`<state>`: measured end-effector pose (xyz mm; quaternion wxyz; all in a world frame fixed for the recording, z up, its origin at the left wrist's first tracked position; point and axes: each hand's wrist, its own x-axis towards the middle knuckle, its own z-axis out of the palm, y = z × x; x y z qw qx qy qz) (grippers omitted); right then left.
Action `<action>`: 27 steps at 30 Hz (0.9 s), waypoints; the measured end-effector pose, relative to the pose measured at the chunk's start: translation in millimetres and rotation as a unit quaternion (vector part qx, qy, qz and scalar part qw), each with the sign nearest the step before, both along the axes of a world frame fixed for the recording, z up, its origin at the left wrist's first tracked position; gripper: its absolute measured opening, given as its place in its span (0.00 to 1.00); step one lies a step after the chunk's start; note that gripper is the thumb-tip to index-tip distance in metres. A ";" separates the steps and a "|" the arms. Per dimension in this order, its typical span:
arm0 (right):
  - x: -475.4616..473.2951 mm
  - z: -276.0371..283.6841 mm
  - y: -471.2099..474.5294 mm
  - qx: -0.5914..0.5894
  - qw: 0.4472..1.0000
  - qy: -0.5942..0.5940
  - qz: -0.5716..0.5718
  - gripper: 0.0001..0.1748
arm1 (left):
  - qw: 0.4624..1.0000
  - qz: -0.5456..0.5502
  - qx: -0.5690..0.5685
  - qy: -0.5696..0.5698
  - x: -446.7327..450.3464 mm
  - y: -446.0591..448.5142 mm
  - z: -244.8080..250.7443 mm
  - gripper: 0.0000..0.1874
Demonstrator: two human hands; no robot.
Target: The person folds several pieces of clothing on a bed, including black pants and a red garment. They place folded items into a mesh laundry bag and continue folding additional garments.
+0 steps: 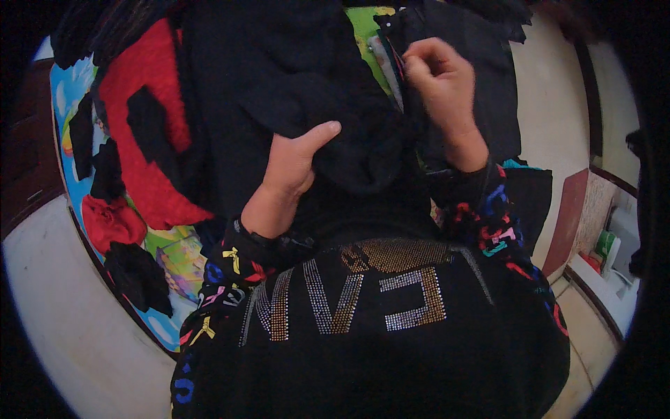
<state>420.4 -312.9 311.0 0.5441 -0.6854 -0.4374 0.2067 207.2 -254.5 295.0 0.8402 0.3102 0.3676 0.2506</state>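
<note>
My left hand (293, 175) grips a black garment (350, 141). Its thumb lies on top of the fabric, while the fingers are hidden beneath it. Slightly blurred, my right hand (445, 78) is raised to the upper right, thumb and forefinger drawn together. Those fingertips are at the edge of a narrow grey-and-dark strip (388, 68), possibly fabric. Whether they pinch it, or a fine thread, cannot be made out. More black cloth (225, 105) spreads behind my left hand, and its folds merge in the dim light.
A red textile (152, 194) and several black cloth pieces (138, 277) lie to the left on a colourful printed cover (178, 259). A bunched red cloth (112, 222) is near its edge. Dark fabric (481, 105) extends right. Pale tiled floor (570, 314) shows at lower right.
</note>
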 end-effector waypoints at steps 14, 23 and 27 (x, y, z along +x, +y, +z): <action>-20.5 8.1 9.9 -0.005 0.988 0.019 0.153 0.03 | 0.995 0.078 -0.057 -0.034 5.1 10.2 -2.9 0.16; -26.1 5.6 24.1 0.062 0.976 -0.124 0.168 0.07 | 0.996 0.038 0.081 -0.024 5.9 6.1 4.4 0.19; -29.8 3.0 24.9 0.097 0.964 -0.172 0.178 0.07 | 0.995 0.026 0.086 -0.030 3.7 3.3 8.2 0.18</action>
